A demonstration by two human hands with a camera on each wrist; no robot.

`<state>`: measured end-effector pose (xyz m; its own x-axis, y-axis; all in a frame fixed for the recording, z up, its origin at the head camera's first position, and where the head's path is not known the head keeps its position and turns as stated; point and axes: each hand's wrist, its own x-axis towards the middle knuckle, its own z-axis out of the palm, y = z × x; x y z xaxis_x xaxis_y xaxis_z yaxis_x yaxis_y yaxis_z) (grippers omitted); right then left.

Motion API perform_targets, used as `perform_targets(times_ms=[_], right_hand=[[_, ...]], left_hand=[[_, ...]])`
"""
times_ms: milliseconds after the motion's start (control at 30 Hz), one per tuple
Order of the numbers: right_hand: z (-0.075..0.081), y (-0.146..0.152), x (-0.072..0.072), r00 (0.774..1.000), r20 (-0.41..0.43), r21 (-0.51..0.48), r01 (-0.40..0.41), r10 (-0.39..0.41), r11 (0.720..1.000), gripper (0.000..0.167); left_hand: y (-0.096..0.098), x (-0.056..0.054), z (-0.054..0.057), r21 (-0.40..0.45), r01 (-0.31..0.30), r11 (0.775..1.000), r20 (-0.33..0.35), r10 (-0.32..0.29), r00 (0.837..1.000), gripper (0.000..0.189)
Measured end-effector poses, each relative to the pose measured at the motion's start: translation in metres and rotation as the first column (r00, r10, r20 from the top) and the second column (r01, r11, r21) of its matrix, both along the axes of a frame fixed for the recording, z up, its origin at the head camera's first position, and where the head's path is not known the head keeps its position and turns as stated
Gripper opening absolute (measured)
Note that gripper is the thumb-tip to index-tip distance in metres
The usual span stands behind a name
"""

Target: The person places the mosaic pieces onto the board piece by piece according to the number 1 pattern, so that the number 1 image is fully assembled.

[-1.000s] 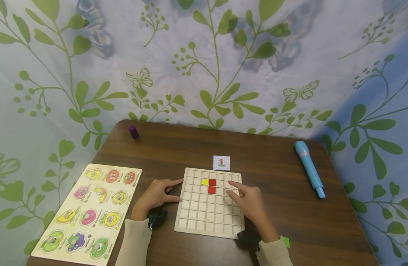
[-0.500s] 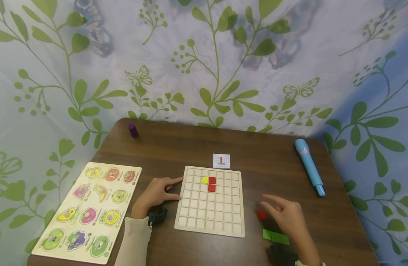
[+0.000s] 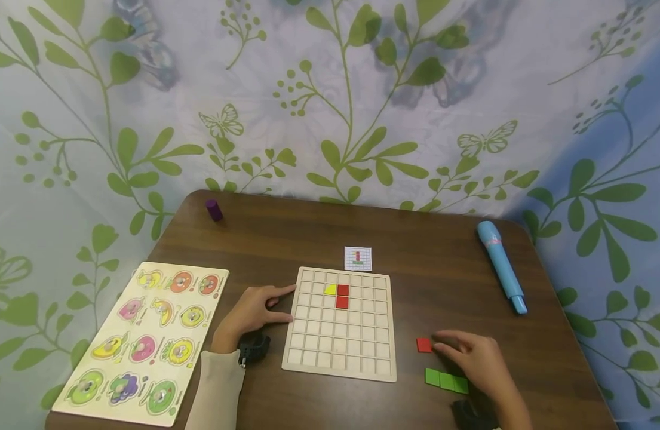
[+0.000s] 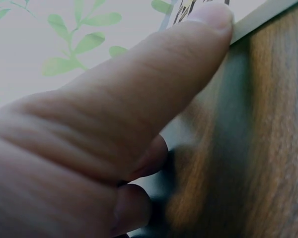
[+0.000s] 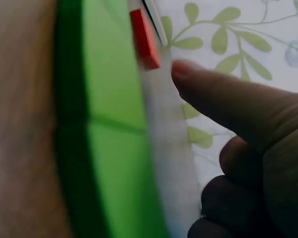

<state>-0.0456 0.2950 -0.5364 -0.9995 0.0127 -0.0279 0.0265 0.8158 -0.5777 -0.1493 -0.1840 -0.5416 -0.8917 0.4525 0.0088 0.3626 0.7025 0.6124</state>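
The left hand (image 3: 254, 310) touches the grid board's (image 3: 340, 346) left edge, thumb and index finger spread wide. Right of the board, the right hand's (image 3: 476, 357) thumb and index finger, narrowly parted, are just beside a loose red tile (image 3: 423, 345)

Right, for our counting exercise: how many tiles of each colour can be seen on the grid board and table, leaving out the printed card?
Red tiles: 3 (2 on the grid board, 1 on the table)
Green tiles: 3
Yellow tile: 1
Total: 7
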Motion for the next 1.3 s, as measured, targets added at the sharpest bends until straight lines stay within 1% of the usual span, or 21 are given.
perform_targets(times_ms=[133,267,500,633,767,900,1100,1300], right_hand=[[-0.0038,0.0030,-0.0012,0.998,0.067,-0.038,0.009,-0.006,0.999,0.030],[-0.0055,0.0039,-0.0019,0.995,0.102,-0.061,0.003,0.003,0.998,0.033],[-0.0062,0.0043,-0.0011,0.989,0.144,-0.074,-0.012,0.022,0.997,0.037],[-0.0061,0.0031,-0.0010,0.985,0.173,-0.078,-0.011,0.025,0.997,0.041],[-0.0055,0.0013,-0.0011,0.981,0.192,-0.072,-0.001,0.015,0.997,0.043],[-0.0049,-0.0001,-0.0013,0.981,0.194,-0.054,0.014,-0.003,0.998,0.040],[-0.0065,0.0015,-0.0010,0.986,0.166,-0.061,-0.006,0.016,0.998,0.037],[-0.0069,0.0014,-0.0018,0.986,0.169,-0.058,-0.002,0.011,0.998,0.037]], left_hand=[[0.0007,-0.0004,0.0011,0.012,0.013,1.000,-0.035,-0.013,0.999,0.073],[0.0005,0.0007,0.0007,0.017,0.024,1.000,-0.056,-0.023,0.998,0.072],[0.0008,0.0019,-0.0010,0.005,0.009,1.000,-0.024,-0.009,1.000,0.073],[0.0011,0.0024,0.0001,0.003,0.005,1.000,-0.007,-0.005,1.000,0.073],[0.0009,0.0025,0.0011,0.000,0.004,1.000,-0.001,-0.004,1.000,0.073],[0.0011,0.0018,0.0016,-0.002,0.000,1.000,0.007,0.000,1.000,0.073],[0.0008,0.0016,0.0012,-0.002,-0.005,1.000,0.013,0.005,1.000,0.073],[0.0012,0.0013,0.0009,-0.005,0.003,1.000,0.003,-0.003,1.000,0.072]])
